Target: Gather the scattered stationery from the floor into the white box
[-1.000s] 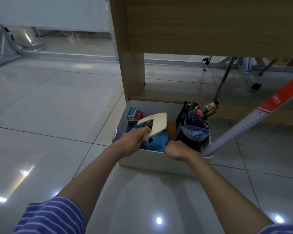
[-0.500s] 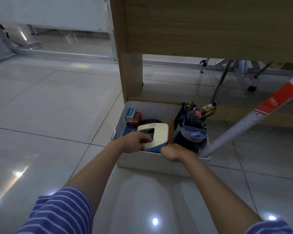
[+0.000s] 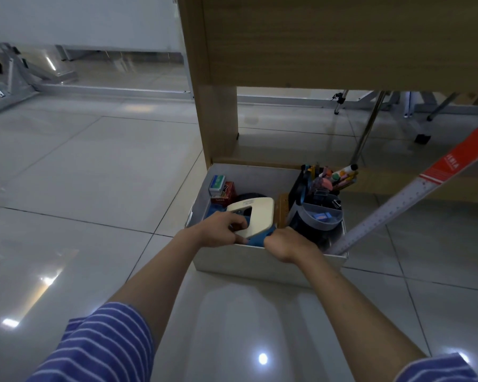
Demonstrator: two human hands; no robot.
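The white box (image 3: 260, 264) stands on the tiled floor by a wooden desk leg. My left hand (image 3: 218, 231) grips a cream hole punch (image 3: 258, 216) that lies inside the box on a blue item (image 3: 260, 237). My right hand (image 3: 284, 244) is closed over the box's near rim, its fingers hidden inside. A dark desk organiser (image 3: 319, 209) full of pens and markers fills the box's right side. Small boxes (image 3: 221, 188) sit in the far left corner. A long grey ruler (image 3: 398, 206) with a red label leans out of the right corner.
The wooden desk (image 3: 329, 40) overhangs the box, its leg (image 3: 218, 125) just behind it. Metal chair and stand legs (image 3: 370, 122) are beyond, at the right. Glossy floor tiles (image 3: 80, 175) stretch to the left and in front.
My left hand has lowered the hole punch from a raised tilt down flat into the box. My right hand has stayed at the near rim.
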